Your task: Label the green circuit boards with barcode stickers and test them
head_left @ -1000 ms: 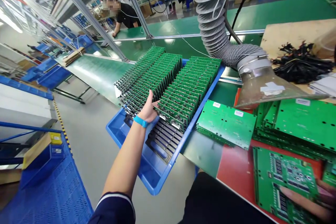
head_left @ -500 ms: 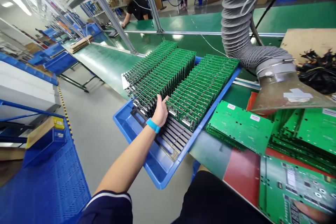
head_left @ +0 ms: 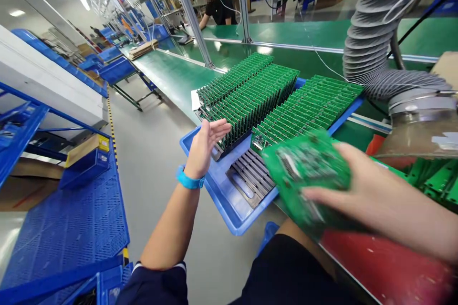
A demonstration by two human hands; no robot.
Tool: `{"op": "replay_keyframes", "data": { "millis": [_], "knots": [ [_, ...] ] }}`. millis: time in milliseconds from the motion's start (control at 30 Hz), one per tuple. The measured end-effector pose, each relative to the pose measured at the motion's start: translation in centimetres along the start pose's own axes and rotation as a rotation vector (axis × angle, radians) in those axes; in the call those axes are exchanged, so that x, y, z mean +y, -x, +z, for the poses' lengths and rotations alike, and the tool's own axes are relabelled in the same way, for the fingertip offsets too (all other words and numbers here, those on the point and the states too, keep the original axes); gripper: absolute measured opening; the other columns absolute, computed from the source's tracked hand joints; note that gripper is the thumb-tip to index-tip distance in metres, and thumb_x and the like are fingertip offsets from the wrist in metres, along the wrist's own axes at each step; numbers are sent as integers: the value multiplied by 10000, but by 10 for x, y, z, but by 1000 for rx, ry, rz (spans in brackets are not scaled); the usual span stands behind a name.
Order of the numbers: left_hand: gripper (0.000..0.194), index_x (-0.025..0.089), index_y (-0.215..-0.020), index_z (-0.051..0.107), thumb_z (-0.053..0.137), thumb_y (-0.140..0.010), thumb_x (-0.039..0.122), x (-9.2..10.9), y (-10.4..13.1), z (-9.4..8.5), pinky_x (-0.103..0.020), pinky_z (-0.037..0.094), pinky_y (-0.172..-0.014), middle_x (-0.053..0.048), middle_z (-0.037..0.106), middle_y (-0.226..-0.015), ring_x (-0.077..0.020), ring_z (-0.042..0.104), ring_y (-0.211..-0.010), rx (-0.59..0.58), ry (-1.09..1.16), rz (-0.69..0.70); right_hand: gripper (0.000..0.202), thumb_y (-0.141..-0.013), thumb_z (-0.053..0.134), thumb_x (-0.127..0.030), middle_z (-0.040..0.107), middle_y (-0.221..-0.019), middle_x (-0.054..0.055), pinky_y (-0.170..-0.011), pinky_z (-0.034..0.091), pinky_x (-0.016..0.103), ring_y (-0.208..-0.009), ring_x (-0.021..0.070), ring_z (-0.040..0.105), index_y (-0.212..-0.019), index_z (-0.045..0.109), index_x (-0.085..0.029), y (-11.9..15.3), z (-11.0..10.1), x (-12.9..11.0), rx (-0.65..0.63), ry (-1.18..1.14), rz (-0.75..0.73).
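Note:
My right hand (head_left: 352, 183) grips a green circuit board (head_left: 309, 167), smeared by motion, above the front right of the blue tray (head_left: 229, 219). My left hand (head_left: 206, 143), fingers stretched out and thumb up, is beside the near end of the left rows of circuit boards (head_left: 246, 100), holding nothing; whether it touches them I cannot tell. Those boards stand on edge in close rows. To the right another row of upright boards (head_left: 307, 109) sits in a black slotted rack (head_left: 250, 176), whose near slots are bare. A blue band circles my left wrist.
A ribbed grey duct (head_left: 372, 38) with a wide hood (head_left: 418, 128) hangs at the right, over more green boards (head_left: 436, 176). Metal posts (head_left: 191, 14) rise from the green bench (head_left: 164, 78). A person (head_left: 220, 7) sits across it. Blue shelving (head_left: 71, 228) stands at left.
My right hand has come in from the lower right with a circuit board. My left hand has moved left, off the right row, and the gap between the rows has widened.

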State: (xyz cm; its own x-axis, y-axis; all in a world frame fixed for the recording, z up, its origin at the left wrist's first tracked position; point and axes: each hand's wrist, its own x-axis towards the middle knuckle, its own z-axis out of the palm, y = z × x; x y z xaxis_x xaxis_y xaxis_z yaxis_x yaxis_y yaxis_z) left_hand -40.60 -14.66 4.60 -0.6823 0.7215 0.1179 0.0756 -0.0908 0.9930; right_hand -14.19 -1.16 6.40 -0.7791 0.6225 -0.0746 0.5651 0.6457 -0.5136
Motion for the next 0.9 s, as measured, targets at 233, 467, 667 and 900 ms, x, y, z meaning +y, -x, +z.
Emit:
{"op": "replay_keyframes", "data": {
  "millis": [233, 467, 667, 900],
  "knots": [
    [493, 177, -1057, 615, 482, -832, 595, -35, -6, 25, -334, 410, -959, -62, 646, -1126, -223, 558, -1108, 30, -198, -33, 540, -716, 616, -168, 680, -975, 166, -697, 480, 325, -912, 284, 662, -1209, 408, -95, -104, 35, -108, -210, 262, -81],
    [299, 174, -901, 610, 580, -801, 455, -66, -3, 33, -313, 453, -808, -17, 649, -867, -185, 594, -864, 48, -220, -173, 458, -864, 504, -376, 647, -1131, 192, -773, 455, 301, -1014, 256, 629, -1212, 490, -79, -98, 54, -82, -334, 234, -151],
    [247, 196, -1008, 614, 517, -803, 294, -70, 1, 25, -346, 414, -921, -32, 671, -1004, -204, 584, -997, 54, -169, -171, 340, -920, 382, -260, 728, -894, 85, -675, 430, 242, -826, 186, 662, -834, 696, -158, -100, 35, -54, -389, 255, -191],
    [299, 187, -1052, 617, 490, -839, 354, -75, 3, 19, -370, 377, -983, -63, 677, -1032, -224, 563, -1066, 24, -168, -112, 317, -889, 389, -169, 691, -719, 141, -559, 366, 286, -683, 232, 652, -768, 675, -104, -82, 35, -50, -254, 359, -212]
  ]
}}
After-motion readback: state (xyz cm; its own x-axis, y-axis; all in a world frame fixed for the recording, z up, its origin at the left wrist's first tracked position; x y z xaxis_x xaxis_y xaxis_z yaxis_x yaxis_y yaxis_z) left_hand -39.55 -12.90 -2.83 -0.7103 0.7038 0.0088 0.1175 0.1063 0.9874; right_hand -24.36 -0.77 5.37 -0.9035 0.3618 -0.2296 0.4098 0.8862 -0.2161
